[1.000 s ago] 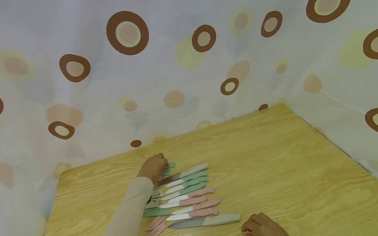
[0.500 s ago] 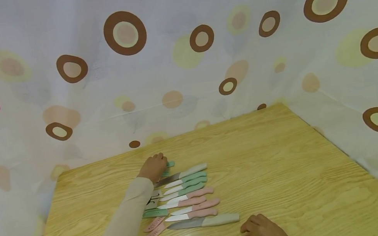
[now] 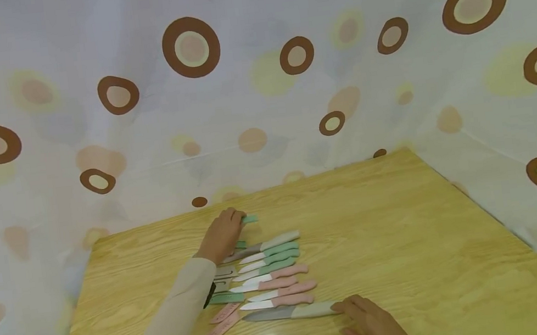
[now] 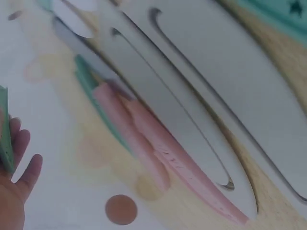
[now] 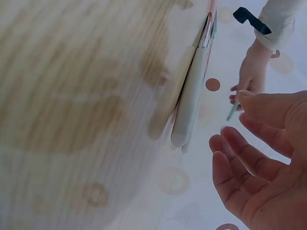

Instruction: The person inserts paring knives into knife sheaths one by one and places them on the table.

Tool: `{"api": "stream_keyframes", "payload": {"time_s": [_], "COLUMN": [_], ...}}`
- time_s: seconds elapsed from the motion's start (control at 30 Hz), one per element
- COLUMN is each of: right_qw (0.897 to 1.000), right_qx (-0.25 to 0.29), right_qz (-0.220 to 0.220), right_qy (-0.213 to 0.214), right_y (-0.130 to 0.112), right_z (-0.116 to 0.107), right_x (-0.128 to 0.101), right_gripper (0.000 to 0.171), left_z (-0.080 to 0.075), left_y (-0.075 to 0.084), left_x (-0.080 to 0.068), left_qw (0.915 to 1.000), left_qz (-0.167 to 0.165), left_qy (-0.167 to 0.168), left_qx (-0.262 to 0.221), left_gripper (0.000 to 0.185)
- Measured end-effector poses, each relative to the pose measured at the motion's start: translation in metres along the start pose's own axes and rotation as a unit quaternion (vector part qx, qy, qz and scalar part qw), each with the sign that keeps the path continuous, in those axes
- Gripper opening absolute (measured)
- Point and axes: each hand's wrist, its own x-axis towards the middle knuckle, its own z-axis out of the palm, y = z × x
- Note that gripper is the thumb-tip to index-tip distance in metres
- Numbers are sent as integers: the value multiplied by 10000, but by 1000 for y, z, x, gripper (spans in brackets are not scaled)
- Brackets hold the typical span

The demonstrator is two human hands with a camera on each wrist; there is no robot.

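Two hands are working: the left hand (image 3: 221, 235) is pinching a thin green sheath (image 3: 249, 219) at the row's far end, light, probably bendy plastic. The right hand (image 3: 373, 328), fingers loose, is touching the big knife (image 3: 292, 312), safest gripped by its handle.
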Motion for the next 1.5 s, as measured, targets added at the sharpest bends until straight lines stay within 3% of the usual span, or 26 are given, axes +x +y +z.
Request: {"api": "stream_keyframes", "payload": {"time_s": [0.1,0.2,0.33,0.6,0.9,1.03,1.07,1.23,1.37,1.5], "right_qw": [9996,9989,9967,9940,9960,9936,9889,9889,9914,9915], "right_qx": [7,90,370,538,697,848,1180,1173,542,332], "right_qz": [254,395,460,475,201,280,237,290,844,828], "right_qy": [-109,-242,-557,-824,-522,-697,-876,-866,-836,-943], "right_y": [-3,-5,-6,-9,-4,-3,-3,-1,0,5], "right_z": [-1,-1,-2,-1,11,13,13,14,19,27], "right_x": [5,10,14,27,38,62,70,104,126,143], "right_gripper": [40,38,33,29,22,15,16,19,12,12], "left_z": [-13,-26,-39,-52,-51,-42,-40,-36,-34,-31], "left_y": [5,8,15,34,55,64,66,71,74,78], "left_x": [-4,-13,-31,-61,-78,-85,-87,-93,-95,-95], "left_qw": [9961,9871,9791,9794,9746,9739,9742,9748,9731,9698], "left_qz": [108,335,517,538,440,279,243,70,-19,-71], "left_qy": [627,1251,1645,1633,1798,1830,1832,1855,1928,2030], "left_qx": [-608,-941,-1078,-1062,-1259,-1316,-1295,-1236,-1257,-1351], "left_gripper": [25,27,32,37,37,35,34,29,27,28]}}
